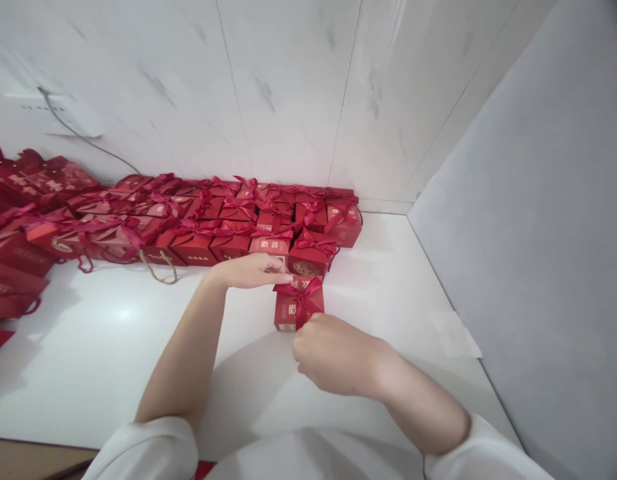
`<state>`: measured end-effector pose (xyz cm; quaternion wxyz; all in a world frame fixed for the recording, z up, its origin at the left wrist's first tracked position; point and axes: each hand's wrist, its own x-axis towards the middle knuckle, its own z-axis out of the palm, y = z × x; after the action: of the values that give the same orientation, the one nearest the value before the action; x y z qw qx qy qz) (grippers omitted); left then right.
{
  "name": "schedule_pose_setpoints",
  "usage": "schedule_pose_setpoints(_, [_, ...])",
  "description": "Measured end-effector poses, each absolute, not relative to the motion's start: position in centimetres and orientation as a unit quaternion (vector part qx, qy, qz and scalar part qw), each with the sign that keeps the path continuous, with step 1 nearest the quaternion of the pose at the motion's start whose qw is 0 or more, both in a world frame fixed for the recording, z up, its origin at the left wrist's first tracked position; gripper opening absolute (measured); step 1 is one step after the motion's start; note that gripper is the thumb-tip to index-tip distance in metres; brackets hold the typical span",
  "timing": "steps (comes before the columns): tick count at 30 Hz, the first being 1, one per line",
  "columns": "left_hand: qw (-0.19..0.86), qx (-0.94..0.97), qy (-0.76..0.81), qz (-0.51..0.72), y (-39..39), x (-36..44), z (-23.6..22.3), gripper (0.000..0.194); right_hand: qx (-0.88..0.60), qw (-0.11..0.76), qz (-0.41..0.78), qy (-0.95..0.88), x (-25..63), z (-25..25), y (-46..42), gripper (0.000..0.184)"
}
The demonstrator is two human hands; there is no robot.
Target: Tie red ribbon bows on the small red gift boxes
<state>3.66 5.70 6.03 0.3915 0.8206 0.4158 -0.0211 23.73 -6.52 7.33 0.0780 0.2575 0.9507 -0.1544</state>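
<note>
A small red gift box [284,311] with gold characters stands on the white table, a red ribbon [303,293] tied in a bow across its top. From the left, my left hand [251,270] reaches the box's far left edge, with fingers bent and pressed together at the bow's left side. My right hand [338,353] is closed in front of the box, and a ribbon tail runs down into its fingers. The fingertips of the right hand are turned away from view. Directly behind this box sits another red box [305,267] with a round gold emblem.
Rows of red boxes with bows [193,250] line the wall, several deep. More red boxes [18,287] stand at the left, and a tan cord handle [161,270] lies at the row's front. A grey panel [528,220] bounds the white table [138,333] on the right.
</note>
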Motion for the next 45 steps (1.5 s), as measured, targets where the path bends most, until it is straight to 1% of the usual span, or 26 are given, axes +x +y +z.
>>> schedule_pose_setpoints(4, [0.39, 0.821, 0.417, 0.015, 4.9, 5.2, 6.0, 0.043, 0.301, 0.092, -0.166, 0.934, 23.4, 7.3, -6.2, 0.018])
schedule_pose_setpoints(9, [0.36, 0.833, 0.419, -0.02, 4.9, 6.0, 5.3, 0.065, 0.322, 0.096, -0.192, 0.922, 22.6, 6.8, -5.9, 0.014])
schedule_pose_setpoints(11, [0.362, 0.831, 0.421, -0.026, 5.1, 6.0, 5.1, 0.07, 0.329, 0.107, -0.195, 0.918, 22.1, 6.5, -5.8, 0.014])
schedule_pose_setpoints(13, [0.368, 0.823, 0.431, -0.032, 5.2, 6.0, 5.0, 0.072, 0.336, 0.117, -0.195, 0.914, 21.9, 6.3, -5.6, 0.015])
schedule_pose_setpoints(15, [0.364, 0.817, 0.446, -0.038, 5.2, 6.0, 5.0, 0.07, 0.326, 0.11, -0.21, 0.915, 22.1, 6.3, -5.4, 0.017])
schedule_pose_setpoints(18, [0.355, 0.81, 0.466, -0.038, 5.2, 6.1, 5.1, 0.058, 0.298, 0.04, -0.268, 0.916, 23.6, 6.7, -4.7, 0.023])
schedule_pose_setpoints(20, [0.349, 0.811, 0.47, -0.015, 5.0, 5.9, 5.2, 0.05, 0.303, -0.018, -0.298, 0.905, 24.8, 7.3, -4.1, 0.029])
schedule_pose_setpoints(21, [0.345, 0.816, 0.465, 0.005, 4.9, 5.7, 5.3, 0.048, 0.317, -0.043, -0.305, 0.897, 25.5, 7.7, -3.8, 0.028])
schedule_pose_setpoints(23, [0.335, 0.82, 0.458, 0.073, 4.5, 5.2, 5.6, 0.048, 0.357, -0.089, -0.302, 0.88, 26.6, 8.3, -3.2, 0.025])
schedule_pose_setpoints(25, [0.322, 0.806, 0.468, 0.166, 3.8, 4.6, 5.9, 0.049, 0.396, -0.14, -0.283, 0.862, 27.4, 8.3, -2.7, 0.024])
schedule_pose_setpoints(28, [0.278, 0.771, 0.493, 0.292, 2.4, 3.9, 5.8, 0.041, 0.456, -0.234, -0.254, 0.82, 28.3, 6.6, -2.4, 0.028])
schedule_pose_setpoints(30, [0.248, 0.757, 0.503, 0.336, 1.5, 3.7, 5.2, 0.034, 0.508, -0.287, -0.257, 0.771, 28.4, 4.4, -2.5, 0.037])
schedule_pose_setpoints(31, [0.239, 0.748, 0.511, 0.35, 1.2, 3.6, 4.6, 0.031, 0.525, -0.301, -0.275, 0.747, 28.4, 3.2, -2.6, 0.041])
schedule_pose_setpoints(33, [0.238, 0.729, 0.529, 0.365, 0.8, 3.8, 3.2, 0.03, 0.537, -0.331, -0.346, 0.695, 28.0, 0.8, -2.9, 0.042])
schedule_pose_setpoints(35, [0.256, 0.707, 0.538, 0.381, 0.6, 4.2, 1.5, 0.034, 0.532, -0.376, -0.402, 0.643, 27.3, -1.1, -3.3, 0.041])
schedule_pose_setpoints(39, [0.35, 0.653, 0.539, 0.4, 0.3, 5.5, -1.4, 0.053, 0.559, -0.458, -0.417, 0.55, 25.4, -3.4, -4.2, 0.045])
schedule_pose_setpoints(43, [0.5, 0.606, 0.484, 0.386, -1.2, 6.2, -2.9, 0.073, 0.555, -0.498, -0.419, 0.518, 24.7, -4.5, -5.1, 0.045])
schedule_pose_setpoints(45, [0.524, 0.593, 0.47, 0.391, -1.9, 6.1, -3.2, 0.081, 0.533, -0.506, -0.421, 0.532, 24.8, -4.7, -5.6, 0.044])
